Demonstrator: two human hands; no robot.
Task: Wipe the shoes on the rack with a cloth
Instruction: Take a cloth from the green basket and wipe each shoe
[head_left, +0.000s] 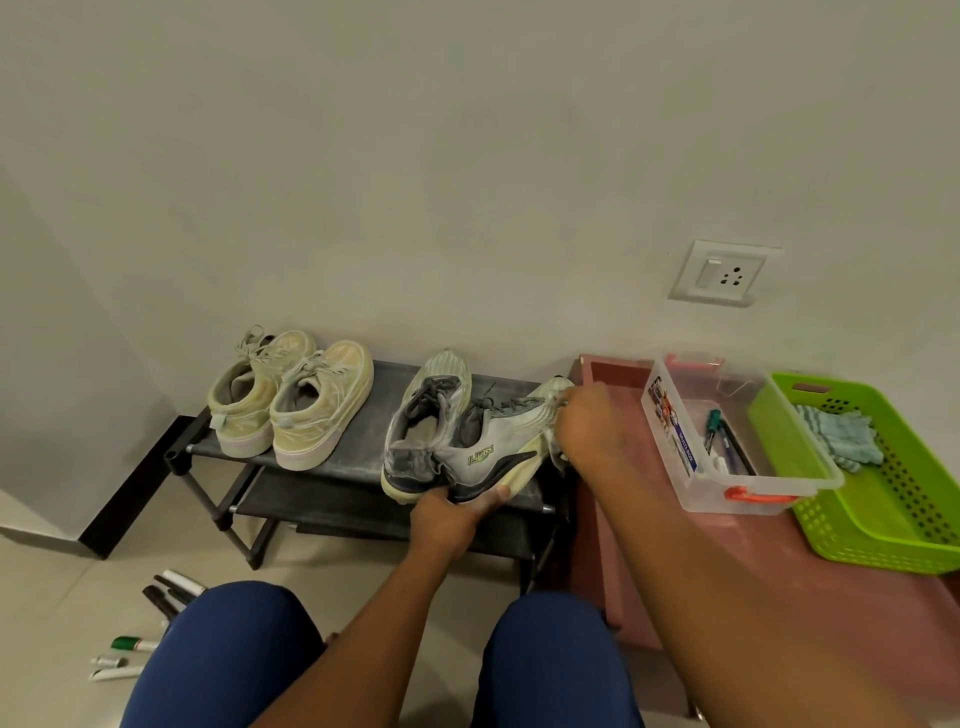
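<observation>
Grey sneaker tilted above the rack, its heel sole gripped by the left hand while the right hand rubs its toe, apparently clasping a mostly hidden cloth; wiping underway, next likely turning it.

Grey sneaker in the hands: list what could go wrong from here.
1. The left hand holds the grey sneaker only by its heel sole, tilted off the rack; it might slip and drop.
2. While the right hand works at the toe, the shoe could knock its mate right beside it.
3. The markers on the floor by the knee could be stepped on.
</observation>
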